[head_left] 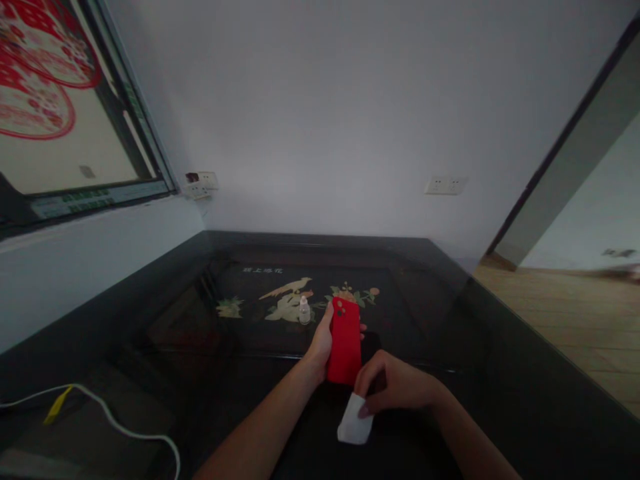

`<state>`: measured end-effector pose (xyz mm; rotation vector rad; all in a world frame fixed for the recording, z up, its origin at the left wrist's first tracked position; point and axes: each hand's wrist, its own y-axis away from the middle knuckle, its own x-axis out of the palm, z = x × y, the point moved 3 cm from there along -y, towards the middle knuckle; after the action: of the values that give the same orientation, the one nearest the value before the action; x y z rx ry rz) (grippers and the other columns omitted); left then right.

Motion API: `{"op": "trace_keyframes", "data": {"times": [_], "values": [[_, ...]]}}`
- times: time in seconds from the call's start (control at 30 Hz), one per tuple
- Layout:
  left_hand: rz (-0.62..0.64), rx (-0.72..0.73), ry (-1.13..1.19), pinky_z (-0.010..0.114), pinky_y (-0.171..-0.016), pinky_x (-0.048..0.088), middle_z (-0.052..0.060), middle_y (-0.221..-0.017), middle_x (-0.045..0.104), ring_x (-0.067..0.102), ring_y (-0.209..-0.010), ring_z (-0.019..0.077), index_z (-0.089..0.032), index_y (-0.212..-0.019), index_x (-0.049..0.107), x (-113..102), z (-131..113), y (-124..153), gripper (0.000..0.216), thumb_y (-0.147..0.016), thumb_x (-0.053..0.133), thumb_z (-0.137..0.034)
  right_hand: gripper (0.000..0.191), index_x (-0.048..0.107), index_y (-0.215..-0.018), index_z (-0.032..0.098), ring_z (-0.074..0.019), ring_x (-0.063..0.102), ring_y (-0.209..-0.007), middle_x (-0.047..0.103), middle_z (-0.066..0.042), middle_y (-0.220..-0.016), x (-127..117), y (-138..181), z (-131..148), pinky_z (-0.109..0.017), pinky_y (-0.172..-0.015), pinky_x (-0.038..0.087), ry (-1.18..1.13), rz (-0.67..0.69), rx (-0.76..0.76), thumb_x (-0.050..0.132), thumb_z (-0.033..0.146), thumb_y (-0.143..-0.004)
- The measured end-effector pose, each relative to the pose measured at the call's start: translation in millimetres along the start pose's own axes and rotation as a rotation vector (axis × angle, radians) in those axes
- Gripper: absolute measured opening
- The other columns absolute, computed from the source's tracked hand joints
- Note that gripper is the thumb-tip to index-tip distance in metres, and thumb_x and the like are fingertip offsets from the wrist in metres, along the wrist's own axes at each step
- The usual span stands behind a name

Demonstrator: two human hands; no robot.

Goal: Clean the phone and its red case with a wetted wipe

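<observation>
"Where's the red smartphone (345,343)?"
"In the left hand (321,348), grasped along its sides, long axis pointing away from the person, camera lenses at the far end."
"And the right hand (395,381)?"
"Pinching a white cloth or tissue (353,428) by the phone's near right corner; contact, I can't tell."
"Anything between?"
"Nothing visible. A small clear bottle (305,312) stands leftward on the black table (440,300)."

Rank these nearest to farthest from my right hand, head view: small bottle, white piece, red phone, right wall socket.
1. White piece, held in the right hand.
2. Red phone, just left, in the left hand.
3. Small bottle, farther left and forward, on the table.
4. Right wall socket, forward, on the wall.
</observation>
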<state>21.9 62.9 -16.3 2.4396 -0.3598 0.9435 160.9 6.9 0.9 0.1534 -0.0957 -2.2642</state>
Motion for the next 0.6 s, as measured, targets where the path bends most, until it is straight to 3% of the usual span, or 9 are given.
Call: {"op": "trace_keyframes", "data": {"times": [0.1,0.2,0.27,0.33,0.43,0.6], "values": [[-0.010,-0.017,0.021,0.028,-0.065,0.053,0.017,-0.094,0.077,0.071,-0.070,0.0203,-0.006,-0.111,0.070,2,0,2,0.073,-0.099,0.034,-0.068,0.027,0.081,-0.081,0.018,-0.0166,0.070,-0.069,0.077,-0.004,-0.081,-11,0,-4,-0.026,-0.065,0.055,-0.084,-0.158,0.009,0.092,0.037,-0.065],[-0.009,-0.050,0.008,0.029,-0.067,0.054,0.014,-0.087,0.077,0.070,-0.066,0.0202,-0.007,-0.112,0.069,4,0,5,0.072,-0.097,0.037,-0.070,0.032,0.077,-0.080,0.018,-0.0098,0.056,-0.049,0.071,-0.001,-0.068,-37,1,-4,-0.021,-0.045,0.044,-0.121,-0.621,-0.106,0.087,0.046,-0.070],[0.015,-0.052,-0.038,0.028,-0.066,0.053,0.013,-0.087,0.077,0.070,-0.066,0.0197,-0.009,-0.116,0.068,5,0,8,0.070,-0.096,0.040,-0.070,0.035,0.076,-0.086,0.018,-0.0124,0.060,-0.058,0.074,-0.003,-0.080,-55,5,-5,-0.021,-0.047,0.045,-0.106,-0.948,-0.192,0.086,0.049,-0.071],[0.043,-0.038,-0.074,0.027,-0.067,0.053,0.014,-0.093,0.077,0.071,-0.069,0.0192,-0.010,-0.119,0.067,7,0,11,0.068,-0.097,0.040,-0.068,0.039,0.076,-0.092,0.019,-0.0198,0.068,-0.076,0.077,-0.008,-0.094,-66,10,-8,-0.023,-0.052,0.051,-0.057,-1.152,-0.222,0.086,0.050,-0.070],[0.071,-0.016,-0.089,0.027,-0.070,0.053,0.014,-0.099,0.076,0.072,-0.076,0.0191,-0.011,-0.119,0.066,9,1,14,0.064,-0.098,0.042,-0.066,0.043,0.077,-0.099,0.018,-0.0273,0.070,-0.091,0.077,-0.011,-0.101,-73,12,-12,-0.027,-0.055,0.054,0.028,-1.215,-0.215,0.082,0.052,-0.073],[0.084,0.030,-0.137,0.026,-0.071,0.051,0.011,-0.094,0.075,0.069,-0.075,0.0172,-0.012,-0.115,0.068,6,6,8,0.061,-0.095,0.049,-0.066,0.035,0.079,-0.104,0.021,-0.0282,0.070,-0.094,0.076,-0.011,-0.109,-59,2,-10,-0.028,-0.056,0.054,0.164,-0.976,-0.221,0.076,0.049,-0.083]]}}
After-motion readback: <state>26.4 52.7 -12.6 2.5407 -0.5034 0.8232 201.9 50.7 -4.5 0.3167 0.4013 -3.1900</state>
